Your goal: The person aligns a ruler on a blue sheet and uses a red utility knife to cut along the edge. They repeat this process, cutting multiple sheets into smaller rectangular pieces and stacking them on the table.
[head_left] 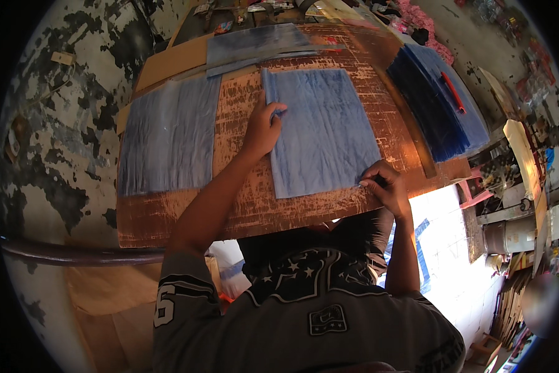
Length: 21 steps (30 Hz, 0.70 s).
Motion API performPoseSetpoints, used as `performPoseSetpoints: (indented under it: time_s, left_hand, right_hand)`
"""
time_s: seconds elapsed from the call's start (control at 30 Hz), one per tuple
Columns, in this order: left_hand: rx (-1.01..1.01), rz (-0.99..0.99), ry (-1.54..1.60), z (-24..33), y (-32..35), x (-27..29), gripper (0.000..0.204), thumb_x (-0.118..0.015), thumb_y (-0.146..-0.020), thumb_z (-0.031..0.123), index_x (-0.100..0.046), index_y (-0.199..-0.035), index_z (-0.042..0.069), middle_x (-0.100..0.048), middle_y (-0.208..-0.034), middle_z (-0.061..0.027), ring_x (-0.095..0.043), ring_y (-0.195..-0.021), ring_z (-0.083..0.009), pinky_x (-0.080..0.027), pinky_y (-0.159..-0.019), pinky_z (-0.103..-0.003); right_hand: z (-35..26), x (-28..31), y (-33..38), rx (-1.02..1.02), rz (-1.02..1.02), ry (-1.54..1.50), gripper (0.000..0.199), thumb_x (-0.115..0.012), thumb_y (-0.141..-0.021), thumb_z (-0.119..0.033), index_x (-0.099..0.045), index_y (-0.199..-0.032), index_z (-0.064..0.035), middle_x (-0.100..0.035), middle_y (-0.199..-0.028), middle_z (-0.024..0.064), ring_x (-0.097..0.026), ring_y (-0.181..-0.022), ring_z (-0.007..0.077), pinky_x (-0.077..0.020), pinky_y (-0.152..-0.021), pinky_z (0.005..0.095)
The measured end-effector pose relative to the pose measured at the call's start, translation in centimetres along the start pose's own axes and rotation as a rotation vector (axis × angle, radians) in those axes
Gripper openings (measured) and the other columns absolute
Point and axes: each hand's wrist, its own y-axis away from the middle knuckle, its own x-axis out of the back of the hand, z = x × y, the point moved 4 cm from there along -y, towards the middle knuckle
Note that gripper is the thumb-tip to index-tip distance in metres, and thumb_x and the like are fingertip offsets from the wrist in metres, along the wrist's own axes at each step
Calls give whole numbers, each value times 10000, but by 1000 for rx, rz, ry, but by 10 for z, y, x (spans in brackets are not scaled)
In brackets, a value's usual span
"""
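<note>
nearest my lens is my own dark star-printed shirt (pixel 304 304). past it the worn brown board (pixel 242 199) carries a blue sheet (pixel 323 130) at centre. my left hand (pixel 264 127) presses its ten o'clock edge, fingers curled, pinning it flat. my right hand (pixel 385 183) pinches the five o'clock corner, likely to hold it taut. a second blue sheet (pixel 167 133) lies at nine o'clock.

Peeling mottled wall (pixel 49 124) behind a worn brown worktable (pixel 242 205).
</note>
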Motion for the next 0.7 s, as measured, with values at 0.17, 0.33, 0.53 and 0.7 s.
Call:
performPoseSetpoints:
  time_s: [0.17, 0.33, 0.53, 0.7]
  left_hand:
    - [44, -6, 26, 7, 2, 2, 330, -571, -1036, -11, -733, -1294, 115, -259, -1777, -351, -299, -1649, -490, -370, -1291, -469]
    - [35, -7, -7, 6, 2, 2, 336, -569, -1038, -12, -737, -1297, 122, -262, -1783, -335, -288, -1657, -476, -360, -1297, -481]
    - [92, -13, 11, 10, 3, 3, 313, -566, -1051, -5, -742, -1285, 104, -250, -1797, -311, -262, -1671, -456, -339, -1311, -484]
    - [116, -32, 4, 12, 4, 6, 305, -566, -1057, -4, -754, -1273, 100, -237, -1805, -300, -266, -1669, -458, -357, -1301, -495]
  right_hand:
    - [-15, 1, -2, 79, -31, 83, 187, -908, -841, -61, -785, -981, -53, -727, -1010, 58, -688, -1021, 250, -544, -887, 392]
    - [-9, 2, -2, 130, -44, 90, 198, -908, -827, -53, -795, -989, -60, -727, -1012, 59, -676, -1055, 269, -534, -914, 402]
    - [-11, 4, -4, 176, -64, 105, 192, -906, -817, -54, -783, -961, -81, -728, -1014, 48, -671, -1029, 273, -509, -920, 415]
    - [-16, 5, -8, 196, -117, 153, 229, -906, -799, -55, -765, -974, -101, -713, -1013, 43, -666, -1037, 280, -506, -919, 424]
